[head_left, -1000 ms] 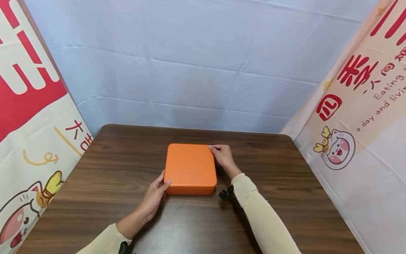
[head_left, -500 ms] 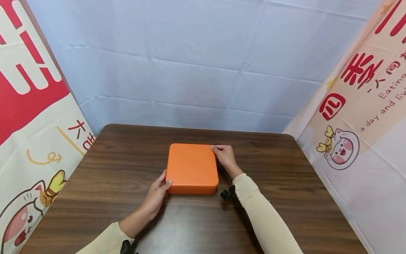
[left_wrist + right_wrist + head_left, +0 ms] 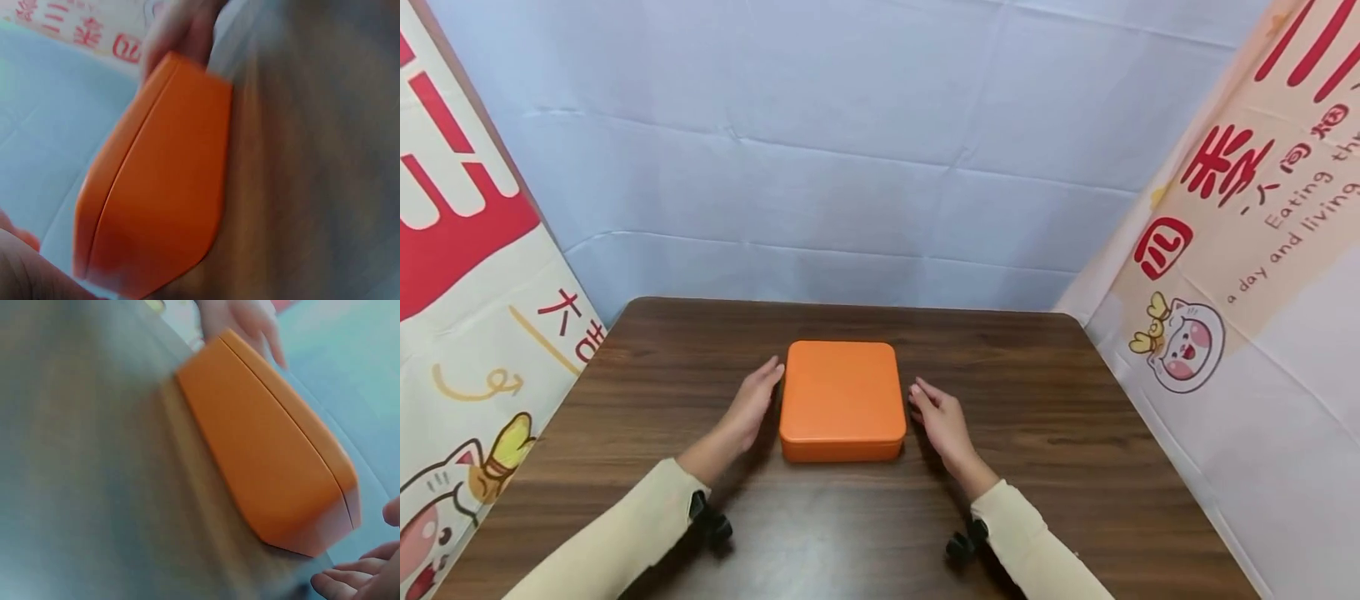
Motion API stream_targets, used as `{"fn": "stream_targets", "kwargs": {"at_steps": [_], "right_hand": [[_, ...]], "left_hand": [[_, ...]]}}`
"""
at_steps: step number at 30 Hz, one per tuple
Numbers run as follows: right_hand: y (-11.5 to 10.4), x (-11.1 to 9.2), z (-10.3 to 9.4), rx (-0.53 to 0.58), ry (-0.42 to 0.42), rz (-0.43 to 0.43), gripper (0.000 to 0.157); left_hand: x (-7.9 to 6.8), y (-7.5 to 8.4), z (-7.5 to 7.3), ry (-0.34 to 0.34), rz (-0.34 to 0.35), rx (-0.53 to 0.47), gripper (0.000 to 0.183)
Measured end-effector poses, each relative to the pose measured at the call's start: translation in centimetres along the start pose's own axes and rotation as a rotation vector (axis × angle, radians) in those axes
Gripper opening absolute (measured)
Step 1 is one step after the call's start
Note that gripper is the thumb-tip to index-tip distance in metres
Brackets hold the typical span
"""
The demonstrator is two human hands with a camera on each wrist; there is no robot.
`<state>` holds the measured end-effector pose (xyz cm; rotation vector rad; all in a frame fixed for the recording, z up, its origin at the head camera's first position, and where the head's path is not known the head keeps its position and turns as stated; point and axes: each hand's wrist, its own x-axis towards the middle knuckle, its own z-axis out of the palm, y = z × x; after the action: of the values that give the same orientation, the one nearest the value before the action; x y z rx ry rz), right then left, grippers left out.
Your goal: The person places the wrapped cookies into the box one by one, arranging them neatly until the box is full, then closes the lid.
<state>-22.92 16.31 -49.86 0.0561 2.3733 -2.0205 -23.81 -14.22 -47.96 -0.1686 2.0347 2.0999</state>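
An orange square box (image 3: 842, 392) with rounded corners lies flat on the wooden table (image 3: 1037, 433). Its lid is on, and the thin seam below the lid shows in both wrist views. My left hand (image 3: 751, 404) is close by the box's left side, fingers stretched forward; whether a fingertip touches the box I cannot tell. To the right of the box, my right hand (image 3: 943, 419) stands apart from it with fingers loosely bent and nothing held. The right wrist view shows a gap between the right fingers (image 3: 350, 578) and the box.
Behind the table hangs a pale blue cloth (image 3: 835, 183). Printed cloths flank it, with cartoon cats and red lettering on the left banner (image 3: 475, 333) and the right banner (image 3: 1240, 275). Small black devices sit at both wrists, such as the right wrist device (image 3: 966, 542).
My right hand has let go of the box's far right corner and drawn back toward me. My left hand has left the near left corner and slid farther forward along the left side.
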Motion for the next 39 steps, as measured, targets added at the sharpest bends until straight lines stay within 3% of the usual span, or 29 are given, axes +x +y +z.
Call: {"fn": "stream_targets", "kwargs": {"at_steps": [5, 9, 13, 18, 23, 27, 31, 36, 39], "right_hand": [[0.0, -3.7, 0.7, 0.029, -0.068, 0.012, 0.052], [0.3, -5.0, 1.4, -0.027, -0.07, -0.009, 0.05], [0.6, -5.1, 1.8, -0.061, -0.041, -0.032, 0.045], [0.6, -5.0, 1.8, -0.047, -0.044, -0.042, 0.042], [0.4, -5.1, 1.6, -0.073, -0.028, -0.051, 0.044], [0.1, -4.6, 1.6, -0.062, -0.028, -0.035, 0.048], [-0.4, -3.5, 1.8, -0.096, -0.033, -0.057, 0.053], [-0.5, -1.2, 2.2, -0.287, -0.035, -0.218, 0.054], [-0.2, 0.2, 2.5, -0.354, -0.067, -0.312, 0.054]], "left_hand": [[3.3, 1.1, -1.0, 0.001, -0.001, 0.087, 0.059], [4.9, 0.8, -1.0, -0.032, -0.012, 0.157, 0.055], [5.3, 0.1, -0.8, -0.051, -0.023, 0.197, 0.053], [5.3, -0.2, -0.4, -0.026, 0.014, 0.159, 0.052], [5.5, 0.0, -0.2, -0.047, 0.026, 0.152, 0.053], [5.0, -0.1, -0.4, -0.035, 0.016, 0.183, 0.054], [3.6, -0.4, -0.5, -0.026, 0.058, 0.271, 0.057], [1.3, -1.1, 0.1, -0.033, 0.204, 0.452, 0.06], [0.2, -1.6, 0.6, -0.035, 0.331, 0.548, 0.061]]}}
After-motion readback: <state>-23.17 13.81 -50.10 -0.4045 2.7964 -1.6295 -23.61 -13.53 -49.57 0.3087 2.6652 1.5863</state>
